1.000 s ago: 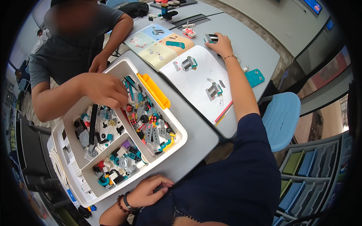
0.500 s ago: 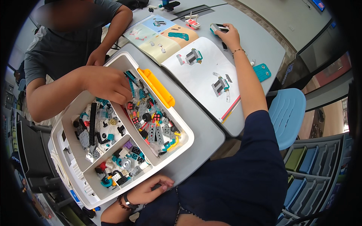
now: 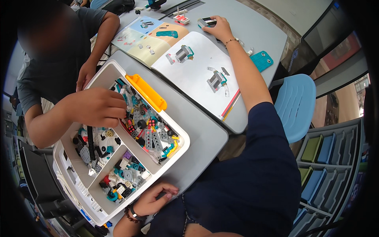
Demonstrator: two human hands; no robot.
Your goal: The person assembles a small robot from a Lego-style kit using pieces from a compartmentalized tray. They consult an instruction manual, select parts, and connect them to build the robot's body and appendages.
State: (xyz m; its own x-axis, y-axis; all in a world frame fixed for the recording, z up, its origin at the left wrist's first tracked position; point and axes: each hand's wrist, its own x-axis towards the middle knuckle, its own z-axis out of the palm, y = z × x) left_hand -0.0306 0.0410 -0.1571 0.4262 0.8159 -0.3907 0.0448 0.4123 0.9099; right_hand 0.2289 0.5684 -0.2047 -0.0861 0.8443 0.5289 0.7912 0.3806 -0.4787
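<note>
My right hand (image 3: 219,30) is closed around a grey and teal brick assembly (image 3: 206,23) at the far end of an open instruction booklet (image 3: 197,75). The booklet shows drawings of brick models. My left hand (image 3: 157,198) rests at the near table edge, its fingers loosely bent and the thumb apart, with nothing in it. Beside it stands a white sorting box (image 3: 166,158) full of small building pieces. The other person's hand (image 3: 96,106) reaches over the box's compartments; what its fingertips touch is hidden.
A yellow latch (image 3: 146,93) sticks out from the box's side. Beyond the booklet are a small red and white brick build (image 3: 181,17) and a teal plate (image 3: 261,61). A blue chair (image 3: 296,106) stands right of the table (image 3: 197,130), near shelves of trays (image 3: 325,162).
The whole view has shifted, so the table items sit further left. The other person's hand stays over the box. My right hand still grips the brick assembly, and my left hand stays at the edge.
</note>
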